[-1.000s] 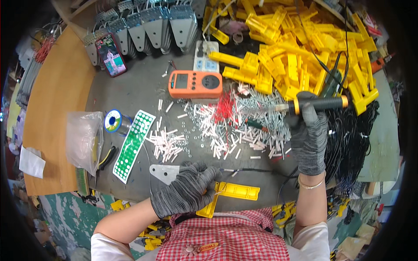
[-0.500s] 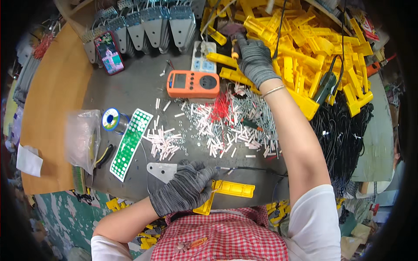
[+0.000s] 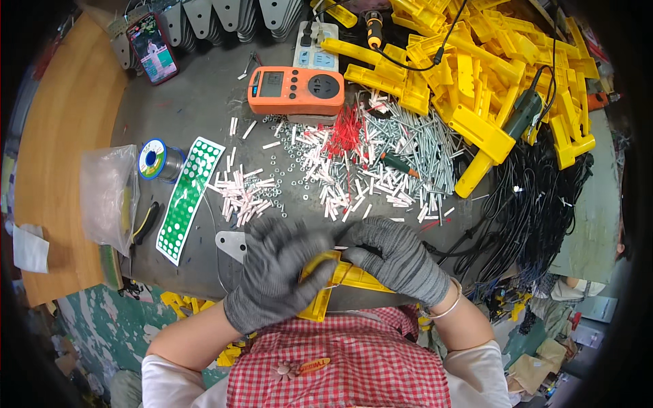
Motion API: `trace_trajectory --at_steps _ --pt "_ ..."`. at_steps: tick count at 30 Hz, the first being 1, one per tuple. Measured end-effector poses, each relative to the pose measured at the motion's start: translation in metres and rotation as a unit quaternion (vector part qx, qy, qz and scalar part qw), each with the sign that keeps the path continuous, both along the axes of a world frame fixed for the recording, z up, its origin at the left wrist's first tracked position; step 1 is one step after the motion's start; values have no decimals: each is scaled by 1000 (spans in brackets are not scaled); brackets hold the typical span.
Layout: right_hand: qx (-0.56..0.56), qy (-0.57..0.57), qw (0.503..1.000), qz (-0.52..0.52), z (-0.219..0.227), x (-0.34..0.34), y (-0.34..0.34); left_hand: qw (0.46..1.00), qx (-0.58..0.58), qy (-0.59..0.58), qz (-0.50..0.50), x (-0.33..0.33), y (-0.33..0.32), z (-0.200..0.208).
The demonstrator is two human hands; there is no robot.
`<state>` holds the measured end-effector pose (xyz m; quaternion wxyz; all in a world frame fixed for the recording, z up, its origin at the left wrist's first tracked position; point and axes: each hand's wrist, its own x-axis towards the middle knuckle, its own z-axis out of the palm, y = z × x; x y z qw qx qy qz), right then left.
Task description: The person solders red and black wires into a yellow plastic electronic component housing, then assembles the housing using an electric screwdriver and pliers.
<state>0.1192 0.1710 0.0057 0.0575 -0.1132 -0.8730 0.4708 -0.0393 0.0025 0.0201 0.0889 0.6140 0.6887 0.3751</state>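
Both my hands wear grey striped gloves and work near the front edge of the table. My left hand is over a yellow plastic housing, its thumb lying across it. The fingers are smeared by motion, so their grip does not show. My right hand is closed, fingertips pinched, beside the left one and over another yellow trough-shaped part. A black cable runs out from behind the right hand, and a dark end shows between the two hands. Beside my left fingers lies a grey metal plate, partly covered.
Beyond my hands lie white sleeves, screws and red pieces. An orange meter stands behind them. Yellow housings are heaped back right, above black cables. A green sticker sheet and solder spool are left.
My right hand has come back from the yellow heap to beside my left hand and closed by the cable. My left hand has shifted and turned over the housing. The view has tilted downward.
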Motion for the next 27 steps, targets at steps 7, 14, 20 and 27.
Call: trace_trajectory --at_steps 7,14,20,27 --pt "-6 -83 996 -43 7 -2 -9 991 1 -110 77 6 -1 -20" --pt "150 30 988 17 0 -2 -15 999 30 -35 14 1 1 -29" --pt "109 26 993 40 -4 1 -5 1000 17 -17 12 3 -2 -28" --pt "99 -18 995 16 3 -1 -9 999 5 -28 -27 -3 -5 -30"
